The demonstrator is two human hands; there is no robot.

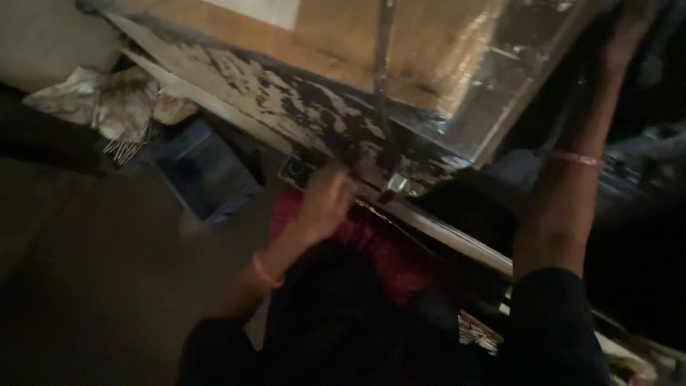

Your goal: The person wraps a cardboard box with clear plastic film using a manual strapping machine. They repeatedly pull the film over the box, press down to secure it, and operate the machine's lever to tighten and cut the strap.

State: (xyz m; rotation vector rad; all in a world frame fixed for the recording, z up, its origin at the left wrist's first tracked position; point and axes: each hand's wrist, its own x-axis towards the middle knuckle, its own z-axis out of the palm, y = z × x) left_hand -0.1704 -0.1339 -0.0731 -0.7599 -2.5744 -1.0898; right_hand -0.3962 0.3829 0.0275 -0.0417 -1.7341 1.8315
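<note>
Wooden board (286, 100), left fingers (336, 187) touching (curled)

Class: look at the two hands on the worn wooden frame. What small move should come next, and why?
Probably the left hand should close firmly on the frame's lower edge. It only touches there beside the metal clasp, while the right hand reaches high on the far side, so the tilted frame looks unevenly held. The picture is blurred.

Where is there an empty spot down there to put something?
The barest patch is the dark floor at lower left, bordered by the blue box and the left hand. It is crowded elsewhere: crumpled paper and nails at upper left, red cloth under the worn panel, clutter at lower right.
</note>
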